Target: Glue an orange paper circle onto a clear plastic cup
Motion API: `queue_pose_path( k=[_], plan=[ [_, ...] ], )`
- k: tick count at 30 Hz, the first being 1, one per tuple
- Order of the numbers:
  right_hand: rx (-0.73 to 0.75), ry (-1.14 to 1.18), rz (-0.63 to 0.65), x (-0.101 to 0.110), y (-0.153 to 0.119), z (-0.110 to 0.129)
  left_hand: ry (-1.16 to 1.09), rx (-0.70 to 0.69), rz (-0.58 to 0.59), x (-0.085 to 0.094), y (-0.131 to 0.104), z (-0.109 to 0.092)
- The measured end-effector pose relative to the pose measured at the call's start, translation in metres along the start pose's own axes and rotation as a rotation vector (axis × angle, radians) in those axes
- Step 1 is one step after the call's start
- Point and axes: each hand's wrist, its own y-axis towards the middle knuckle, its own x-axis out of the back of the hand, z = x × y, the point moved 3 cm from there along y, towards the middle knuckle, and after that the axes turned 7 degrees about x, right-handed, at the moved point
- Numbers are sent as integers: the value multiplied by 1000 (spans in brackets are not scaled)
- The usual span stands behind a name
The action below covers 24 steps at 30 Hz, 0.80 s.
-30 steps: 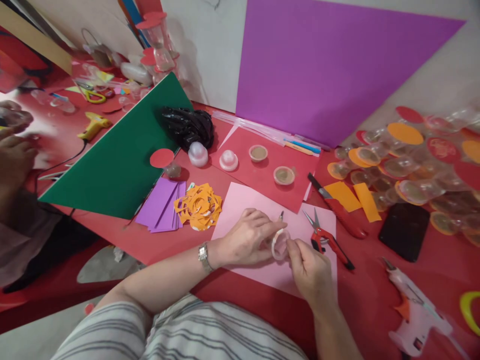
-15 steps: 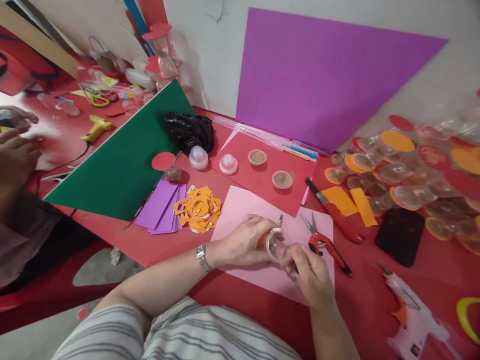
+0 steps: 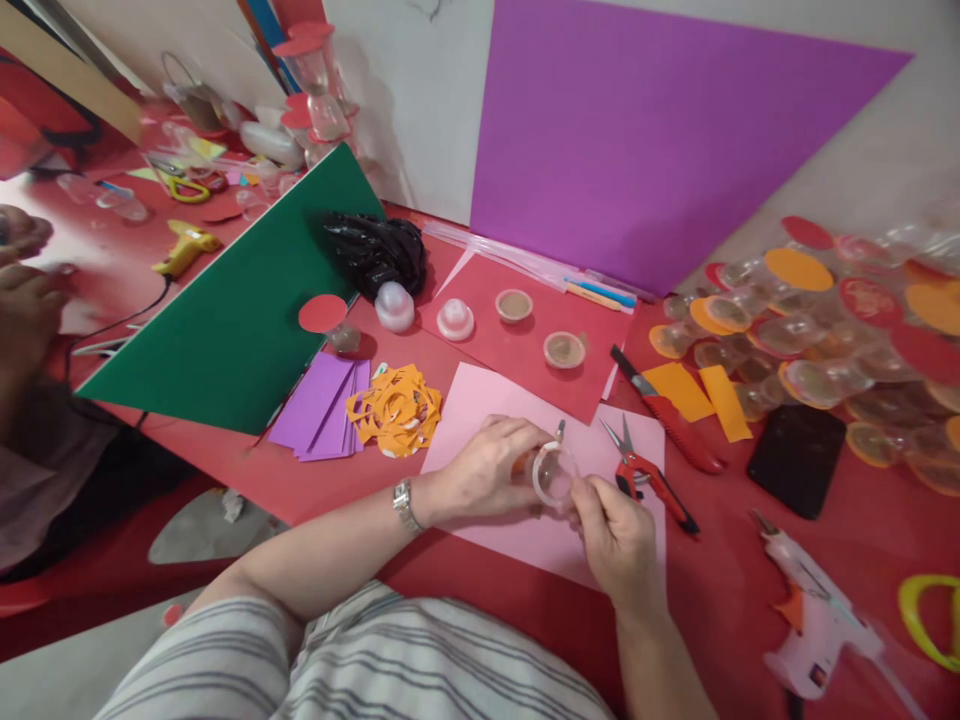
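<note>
My left hand (image 3: 499,465), with a watch on the wrist, wraps round a small clear plastic cup (image 3: 553,475) held tilted over a pink sheet (image 3: 469,415). Something orange shows between this hand and the cup. My right hand (image 3: 619,530) is closed in a pinch at the cup's right edge; whatever its fingers may hold is hidden. Red-handled pliers (image 3: 651,478) lie just right of the cup, partly on the pink sheet. Beyond the hands, two sand-filled cups (image 3: 514,305) and a clear dome-shaped piece (image 3: 455,319) stand on a red sheet.
Orange paper scraps (image 3: 396,410) and purple strips (image 3: 319,405) lie left. A green board (image 3: 225,330) leans beyond them. Right are a red cutter (image 3: 675,425), a black phone (image 3: 796,460), a glue gun (image 3: 821,610) and stacked plastic hourglasses (image 3: 817,340). Another person's hands (image 3: 30,290) are far left.
The view has shifted slightly. My hands stay at the cup, and its opening has turned a little. The other person's hands at far left have moved.
</note>
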Motion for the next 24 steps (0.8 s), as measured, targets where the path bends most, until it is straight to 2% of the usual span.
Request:
queue_pose_path(
  k=[11, 14, 17, 24],
  plan=[
    [-187, 368, 123, 0, -9, -4, -271, 7, 134, 7, 2, 0],
    [-263, 408, 129, -2, -9, -6, -263, 1, 118, 7, 3, 2],
    [-294, 386, 98, -2, -6, -7, -187, -34, 78, 6, 2, 4],
    [-190, 79, -17, -2, 5, 6, 32, -72, 39, -1, -3, 0]
  ],
)
